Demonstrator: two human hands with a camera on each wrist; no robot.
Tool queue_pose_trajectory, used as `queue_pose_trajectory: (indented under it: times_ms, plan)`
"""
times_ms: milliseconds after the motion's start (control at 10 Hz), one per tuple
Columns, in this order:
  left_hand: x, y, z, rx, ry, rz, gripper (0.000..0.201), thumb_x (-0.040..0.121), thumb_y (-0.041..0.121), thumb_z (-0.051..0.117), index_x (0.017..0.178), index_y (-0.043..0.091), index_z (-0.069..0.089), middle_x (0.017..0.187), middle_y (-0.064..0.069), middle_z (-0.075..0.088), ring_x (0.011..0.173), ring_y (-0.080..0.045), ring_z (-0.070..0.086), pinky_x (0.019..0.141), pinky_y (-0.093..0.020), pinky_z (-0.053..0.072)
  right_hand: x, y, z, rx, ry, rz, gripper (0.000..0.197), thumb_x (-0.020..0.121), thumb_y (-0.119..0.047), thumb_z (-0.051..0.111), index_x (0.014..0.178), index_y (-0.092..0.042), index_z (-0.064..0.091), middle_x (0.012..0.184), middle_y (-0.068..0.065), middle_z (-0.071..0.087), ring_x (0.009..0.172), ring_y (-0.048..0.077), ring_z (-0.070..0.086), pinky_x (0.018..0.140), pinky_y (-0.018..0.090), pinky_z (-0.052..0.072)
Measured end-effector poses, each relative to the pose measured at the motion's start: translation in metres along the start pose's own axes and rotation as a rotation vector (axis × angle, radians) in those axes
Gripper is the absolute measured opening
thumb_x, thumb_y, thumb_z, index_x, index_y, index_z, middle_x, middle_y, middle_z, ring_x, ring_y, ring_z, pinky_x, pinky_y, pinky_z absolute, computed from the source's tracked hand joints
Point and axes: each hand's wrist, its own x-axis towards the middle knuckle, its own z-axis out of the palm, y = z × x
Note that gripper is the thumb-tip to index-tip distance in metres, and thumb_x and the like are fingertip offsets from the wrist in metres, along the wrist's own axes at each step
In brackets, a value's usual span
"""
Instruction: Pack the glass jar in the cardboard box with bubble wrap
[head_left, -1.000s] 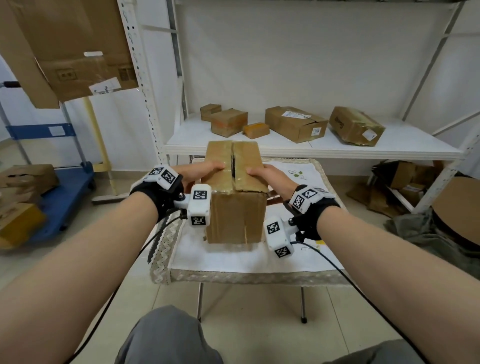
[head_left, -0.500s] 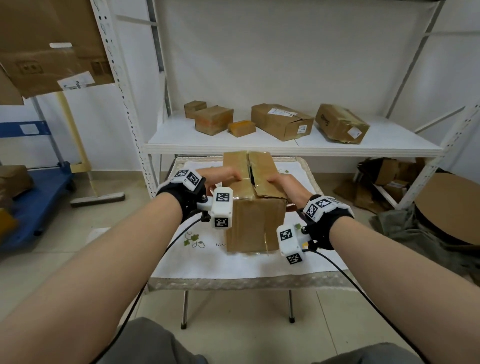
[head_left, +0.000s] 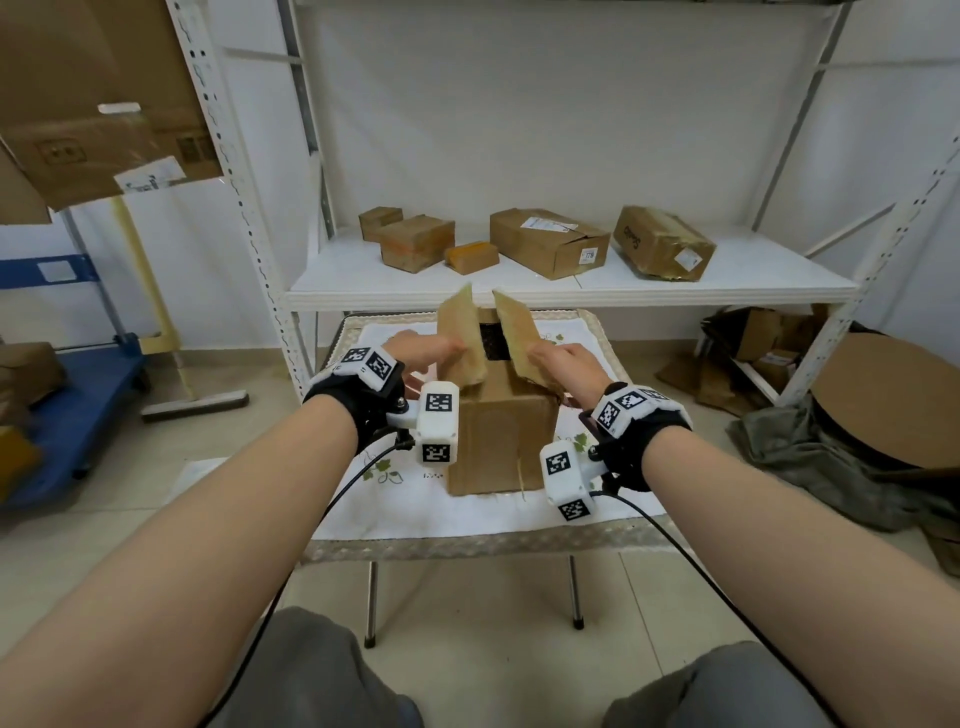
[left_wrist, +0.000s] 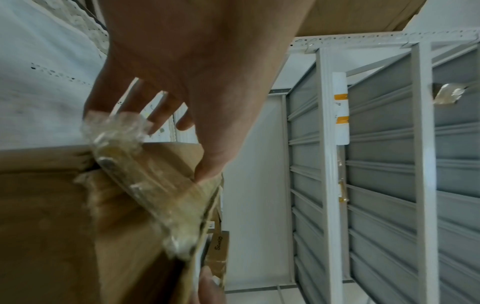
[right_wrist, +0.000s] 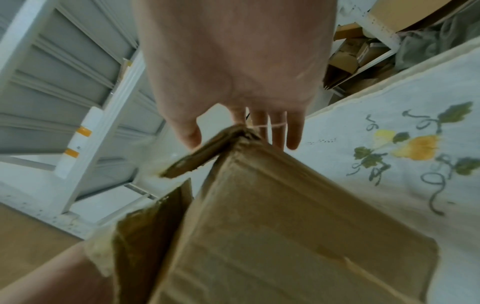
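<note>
A brown cardboard box (head_left: 498, 441) stands on the small table. Its two top flaps are raised and spread apart, showing a dark opening (head_left: 493, 340). My left hand (head_left: 426, 351) pinches the left flap (head_left: 460, 338), with the thumb (left_wrist: 210, 168) on one face and the fingers behind. Crumpled clear tape (left_wrist: 116, 131) clings to that flap. My right hand (head_left: 561, 361) pinches the right flap (head_left: 519, 338), thumb (right_wrist: 189, 135) on one side and fingers on the other. No glass jar or bubble wrap is visible in any view.
The table wears a white embroidered cloth (head_left: 363, 499). Just behind it, a white shelf (head_left: 727, 280) holds several cardboard boxes (head_left: 548, 241). A blue cart (head_left: 78, 415) stands at left. At right are a round cardboard sheet (head_left: 883, 405) and a grey cloth (head_left: 810, 462).
The flaps lay flat and closed under both hands a second ago. Both hands have since lifted them up and apart, so the box top now gapes open.
</note>
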Motion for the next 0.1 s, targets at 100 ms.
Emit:
queue_pose_trajectory:
  times_ms: [100]
  plan:
    - [-0.0092, 0.0012, -0.0103, -0.078, 0.199, 0.151, 0.062, 0.087, 0.048, 0.063, 0.134, 0.010, 0.050, 0.132, -0.006, 0.052, 0.107, -0.024, 0.053, 0.088, -0.036, 0.049, -0.0103, -0.0117, -0.0108, 0.085, 0.132, -0.056, 0.041, 0.089, -0.037, 0.059, 0.123, -0.013, 0.058, 0.117, 0.002, 0.059, 0.100, 0.016, 0.056, 0.085, 0.030, 0.045]
